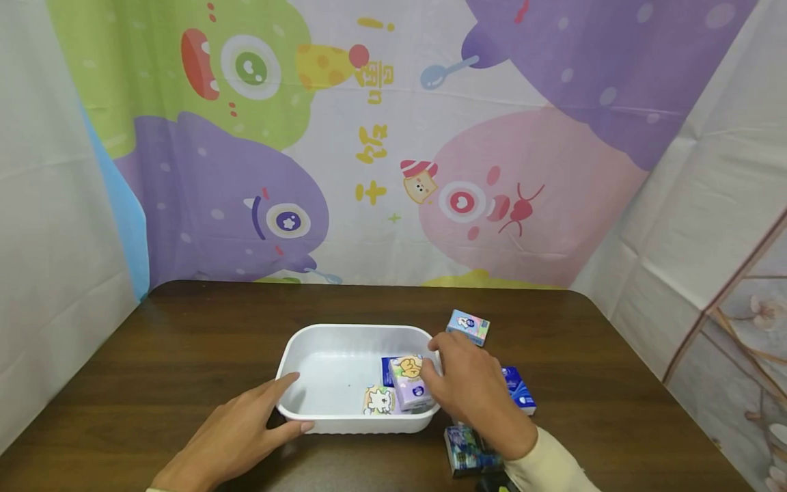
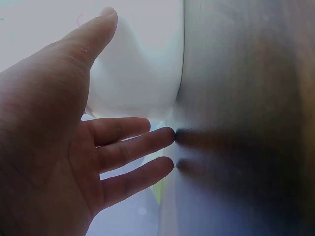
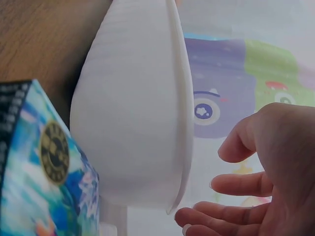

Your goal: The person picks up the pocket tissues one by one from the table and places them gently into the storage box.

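Note:
A white plastic basin (image 1: 332,425) stands on the table. My left hand (image 1: 236,427) is at its left end, thumb by the front wall and fingers stretched out; in the left wrist view the straight fingers lie beside the basin wall. My right hand (image 1: 470,383) hovers over the right rim with loosely bent fingers, and the right wrist view shows nothing held. Inside the basin, at its right end, lie a lavender tissue pack (image 1: 410,384) with a yellow cartoon, a blue pack (image 1: 387,372) partly beneath it, and a pack with a white bear (image 1: 378,400).
Right of the basin are a light-blue pack (image 1: 468,326) at the back, a dark-blue pack (image 1: 520,393) partly behind my right hand, and a dark, colourful patterned pack (image 1: 464,451) nearer me. A cartoon curtain (image 1: 381,253) hangs behind the brown table (image 1: 203,355).

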Available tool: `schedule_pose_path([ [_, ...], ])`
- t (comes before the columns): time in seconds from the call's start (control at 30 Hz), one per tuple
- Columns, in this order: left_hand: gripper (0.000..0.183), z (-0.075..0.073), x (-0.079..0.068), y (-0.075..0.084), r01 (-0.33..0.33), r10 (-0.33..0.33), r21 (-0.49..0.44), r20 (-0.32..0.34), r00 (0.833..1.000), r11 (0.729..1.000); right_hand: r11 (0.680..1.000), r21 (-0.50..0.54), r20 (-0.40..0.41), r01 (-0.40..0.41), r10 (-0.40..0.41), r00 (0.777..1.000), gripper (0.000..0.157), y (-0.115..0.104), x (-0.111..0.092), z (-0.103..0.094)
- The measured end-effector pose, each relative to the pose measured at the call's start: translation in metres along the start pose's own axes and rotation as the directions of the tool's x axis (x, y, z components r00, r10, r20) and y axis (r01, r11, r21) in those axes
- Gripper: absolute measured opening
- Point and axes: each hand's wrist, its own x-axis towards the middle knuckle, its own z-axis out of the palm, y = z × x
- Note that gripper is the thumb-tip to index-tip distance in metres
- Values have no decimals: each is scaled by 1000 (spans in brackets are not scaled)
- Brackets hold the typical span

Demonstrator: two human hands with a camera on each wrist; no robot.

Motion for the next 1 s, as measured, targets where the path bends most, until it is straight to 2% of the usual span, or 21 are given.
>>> schedule_pose_path([
  [0.3,85,0,0,1,11,-11,-1,7,1000,1000,1000,-8,2,-6,6,1000,17,9,4,0],
  [0.6,84,0,0,1,11,-11,-2,8,1000,1000,997,8,65,-81,81,995,11,14,7,2],
  [1.0,82,0,1,0,12,-12,-6,6,1000,1000,991,-1,94,-133,132,987,10,28,12,5],
])
